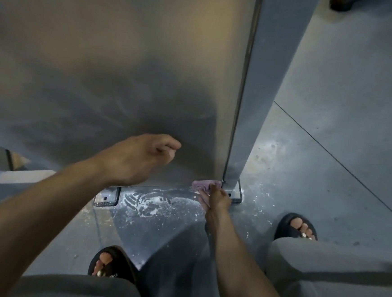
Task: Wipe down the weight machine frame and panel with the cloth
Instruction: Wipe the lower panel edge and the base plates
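Currently, head view only. Right hand [214, 198] pinches the purple cloth [205, 185] against the bottom corner of the grey panel [126, 72], just beside the frame post [245, 128] and its bolted base plate [237, 196]. Left hand [140, 158] rests near the panel, fingers loosely curled, holding nothing. Streaks on the panel suggest wiping is well along; the post looks undone. White residue [153, 203] lies on the floor. Panel top is cut off, the image blurred; cleanliness cannot be judged.
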Demonstrator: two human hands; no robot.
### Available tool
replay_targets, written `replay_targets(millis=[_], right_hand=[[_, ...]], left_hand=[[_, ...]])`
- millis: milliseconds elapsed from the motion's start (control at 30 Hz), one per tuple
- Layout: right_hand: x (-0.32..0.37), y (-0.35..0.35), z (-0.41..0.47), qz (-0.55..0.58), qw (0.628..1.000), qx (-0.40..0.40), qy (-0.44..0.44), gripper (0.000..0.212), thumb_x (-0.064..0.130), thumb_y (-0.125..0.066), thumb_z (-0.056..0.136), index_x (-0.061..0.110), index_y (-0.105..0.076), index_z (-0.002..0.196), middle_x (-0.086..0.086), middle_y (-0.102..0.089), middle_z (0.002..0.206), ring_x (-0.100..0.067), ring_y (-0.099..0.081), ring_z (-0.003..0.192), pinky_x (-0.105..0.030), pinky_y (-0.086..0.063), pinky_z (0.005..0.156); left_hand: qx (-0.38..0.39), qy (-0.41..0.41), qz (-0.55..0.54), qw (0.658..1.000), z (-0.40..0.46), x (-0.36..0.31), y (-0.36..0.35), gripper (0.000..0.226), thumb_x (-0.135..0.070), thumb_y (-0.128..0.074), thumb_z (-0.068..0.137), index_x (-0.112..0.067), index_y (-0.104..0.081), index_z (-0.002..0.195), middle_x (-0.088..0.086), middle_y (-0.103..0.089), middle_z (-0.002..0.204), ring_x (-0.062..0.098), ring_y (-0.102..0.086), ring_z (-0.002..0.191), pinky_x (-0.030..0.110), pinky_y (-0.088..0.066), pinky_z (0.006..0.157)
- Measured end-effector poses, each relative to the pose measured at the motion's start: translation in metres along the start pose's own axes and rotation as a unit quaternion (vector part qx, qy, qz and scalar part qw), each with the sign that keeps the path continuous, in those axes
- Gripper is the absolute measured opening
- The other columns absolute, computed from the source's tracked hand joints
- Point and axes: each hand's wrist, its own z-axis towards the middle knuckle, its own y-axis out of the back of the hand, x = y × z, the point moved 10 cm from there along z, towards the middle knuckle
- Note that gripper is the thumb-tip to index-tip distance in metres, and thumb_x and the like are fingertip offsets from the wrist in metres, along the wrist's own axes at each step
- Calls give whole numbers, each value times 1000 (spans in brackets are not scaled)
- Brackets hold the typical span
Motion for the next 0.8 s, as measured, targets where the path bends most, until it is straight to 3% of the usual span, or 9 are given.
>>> replay_targets(millis=[100, 200, 333, 467, 633, 800], right_hand=[[12, 10, 5, 12, 999, -30, 4, 8, 1, -60, 100, 1, -65, 94, -17, -72, 87, -22, -69, 66, -23, -55, 45], [35, 20, 0, 46, 996, -64, 52, 27, -2, -59, 99, 2, -60, 73, -12, -66, 60, -18, -62, 45, -24, -50, 40], [70, 53, -15, -2, 977, -154, 146, 25, 28, -65, 99, 15, -68, 78, -7, -73, 85, -24, -69, 77, -34, -57, 67], [66, 48, -28, -67, 985, -99, 121, 24, 33, -59, 103, 18, -69, 87, -11, -74, 96, -31, -71, 90, -41, -62, 74], [32, 65, -37, -112, 991, -46, 50, 27, 33, -55, 105, 12, -71, 99, -15, -76, 98, -28, -73, 86, -33, -57, 64], [32, 87, -53, -114, 993, -11, 20, 26, 20, -69, 90, 0, -73, 106, -20, -77, 99, -28, -70, 78, -29, -54, 56]], left_hand=[[11, 4, 12, 1000, 4, 1, -6, 42, -56, -44, 96, -44, -58, 134, -18, -64, 131, 6, -58, 123, 35, -41, 111], [27, 13, 13, 999, 5, 6, -9, 36, -49, -46, 102, -46, -55, 136, -17, -63, 133, 6, -57, 124, 35, -41, 112], [22, 0, 19, 1000, 6, 3, -9, 37, -40, -47, 103, -40, -55, 139, -15, -62, 133, 7, -57, 125, 34, -40, 112], [40, -15, 18, 999, 8, -1, -12, 36, -39, -47, 105, -37, -56, 140, -13, -62, 134, 10, -57, 126, 37, -40, 114], [52, -44, 52, 996, 7, -8, -17, 35, -29, -48, 107, -28, -58, 141, -11, -60, 136, 10, -55, 126, 30, -39, 111], [48, -50, 66, 995, 2, 2, -16, 34, -29, -53, 105, -25, -60, 138, -7, -63, 133, 12, -56, 126, 32, -40, 113]])
